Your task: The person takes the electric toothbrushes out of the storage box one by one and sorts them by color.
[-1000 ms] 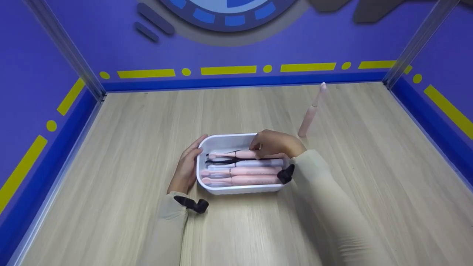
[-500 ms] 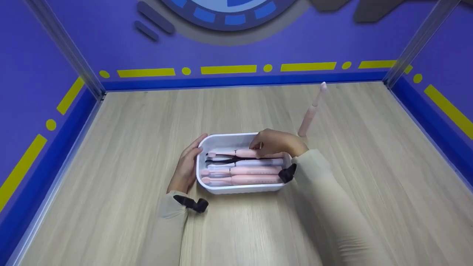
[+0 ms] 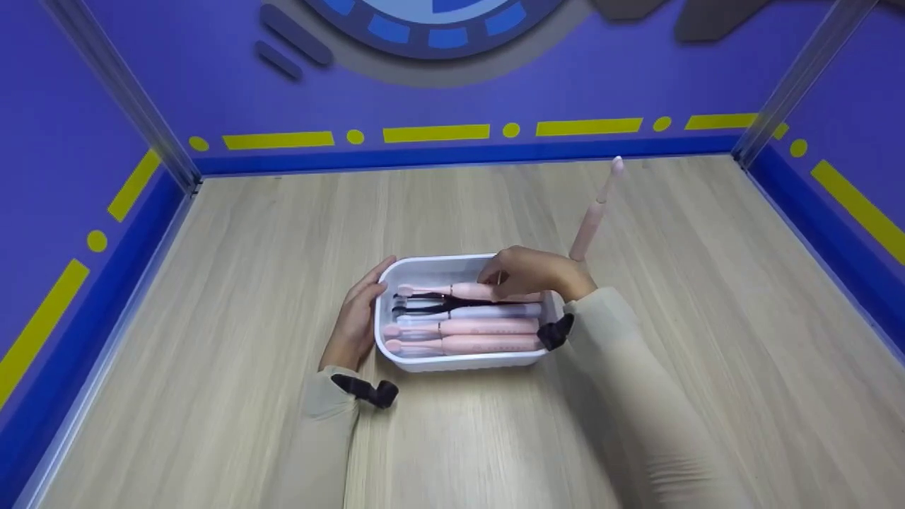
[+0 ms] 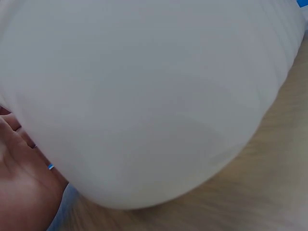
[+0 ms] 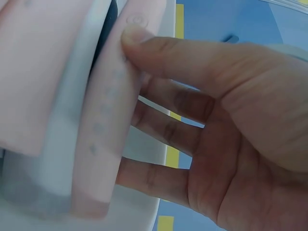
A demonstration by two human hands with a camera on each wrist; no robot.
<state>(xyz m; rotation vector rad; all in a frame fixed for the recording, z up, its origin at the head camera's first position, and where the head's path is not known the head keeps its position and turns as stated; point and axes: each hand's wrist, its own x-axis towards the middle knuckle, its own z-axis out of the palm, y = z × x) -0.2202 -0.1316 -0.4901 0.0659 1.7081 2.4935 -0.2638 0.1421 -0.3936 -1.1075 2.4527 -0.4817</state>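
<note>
A white plastic bin (image 3: 466,364) with rounded corners holds several electric toothbrushes lying lengthwise. My left hand (image 3: 353,322) grips the bin's left end, thumb at the rim and fingers along the outer wall. In the left wrist view the bin's wall (image 4: 144,110) fills most of the picture. My right hand (image 3: 530,272) reaches into the bin and pinches a pink electric toothbrush (image 3: 466,290) on the far side. The right wrist view shows the thumb near its round button. Beside it lie slim black pieces (image 3: 442,306), a white toothbrush (image 3: 495,312) and two pink toothbrushes (image 3: 488,343).
Another pink electric toothbrush (image 3: 588,226) is on the wooden table (image 3: 283,233) behind the right hand. A purple and blue panel (image 3: 452,106) with yellow marks stands at the back, and similar panels flank both sides.
The pink toothbrush in my right hand has shifted slightly toward the bin's far wall, away from the black pieces. The right hand moved slightly with it; the left hand and bin stay put.
</note>
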